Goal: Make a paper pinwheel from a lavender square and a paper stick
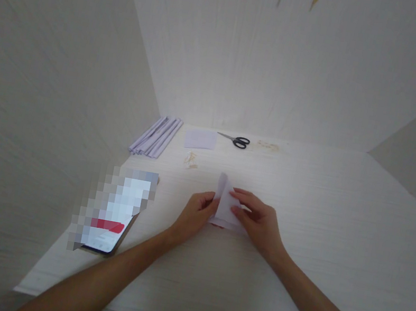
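A small piece of folded white paper [227,210] stands up between my two hands, above the middle of the table. My left hand [198,210] pinches its left edge, with the thumb in front and some fingers out of sight behind the paper. From the other side, my right hand [258,221] grips the paper, thumb and forefinger on its right face. A flap at the left rises to a narrow top, and a folded strip runs along the bottom.
Rolled paper sticks [157,137] lie at the back left. Beside them are a flat paper sheet [200,139], black-handled scissors [239,141] and small pale scraps [191,160]. A phone [117,214] rests at the left. Walls [248,66] enclose the table [323,208].
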`<state>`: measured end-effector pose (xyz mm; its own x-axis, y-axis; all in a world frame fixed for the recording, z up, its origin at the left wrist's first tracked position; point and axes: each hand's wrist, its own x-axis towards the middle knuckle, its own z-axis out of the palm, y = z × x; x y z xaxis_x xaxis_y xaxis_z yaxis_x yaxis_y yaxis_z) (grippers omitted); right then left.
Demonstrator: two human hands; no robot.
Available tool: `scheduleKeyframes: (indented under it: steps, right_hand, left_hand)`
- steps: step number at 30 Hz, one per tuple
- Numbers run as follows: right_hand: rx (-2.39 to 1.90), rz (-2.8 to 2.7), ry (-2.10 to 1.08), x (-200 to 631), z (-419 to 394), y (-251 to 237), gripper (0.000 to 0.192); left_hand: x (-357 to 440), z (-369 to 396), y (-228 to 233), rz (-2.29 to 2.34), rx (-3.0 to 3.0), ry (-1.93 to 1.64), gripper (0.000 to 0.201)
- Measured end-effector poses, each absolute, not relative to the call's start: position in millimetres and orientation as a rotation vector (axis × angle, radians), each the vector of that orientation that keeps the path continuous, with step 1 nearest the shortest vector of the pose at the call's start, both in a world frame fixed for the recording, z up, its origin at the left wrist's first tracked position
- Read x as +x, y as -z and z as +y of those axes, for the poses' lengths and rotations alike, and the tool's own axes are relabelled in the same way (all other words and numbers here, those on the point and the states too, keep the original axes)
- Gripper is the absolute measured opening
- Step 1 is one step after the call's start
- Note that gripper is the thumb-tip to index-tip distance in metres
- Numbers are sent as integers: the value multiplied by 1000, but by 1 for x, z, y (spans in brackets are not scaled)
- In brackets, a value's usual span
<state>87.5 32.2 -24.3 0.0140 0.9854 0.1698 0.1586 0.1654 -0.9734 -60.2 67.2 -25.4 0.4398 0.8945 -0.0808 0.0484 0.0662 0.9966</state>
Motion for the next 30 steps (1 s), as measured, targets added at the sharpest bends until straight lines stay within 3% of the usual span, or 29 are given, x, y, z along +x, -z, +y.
scheduleKeyframes:
  steps: [4,8,12,20,25,30]
  right_hand:
    - [-1177,-1151,-1230,89,37,27,61]
    - [-1170,-1096,-1415,92,40,31,40]
    - [-1159,-959,-1401,92,40,32,27]
    - [-1109,-887,-1498,94,38,28,43]
    - [-1128,-945,-1590,95,38,26,35]
    - [-1116,-839,-1496,97,40,28,38]
  left_hand:
    - [-60,65,24,918,1411,-781,32]
    - [-62,64,21,978,1455,-760,34]
    - [-63,65,23,965,1395,-843,35]
    - [-62,66,24,915,1257,-911,27]
    - [-61,65,24,980,1299,-890,21]
    - [-60,63,24,888,1253,-825,30]
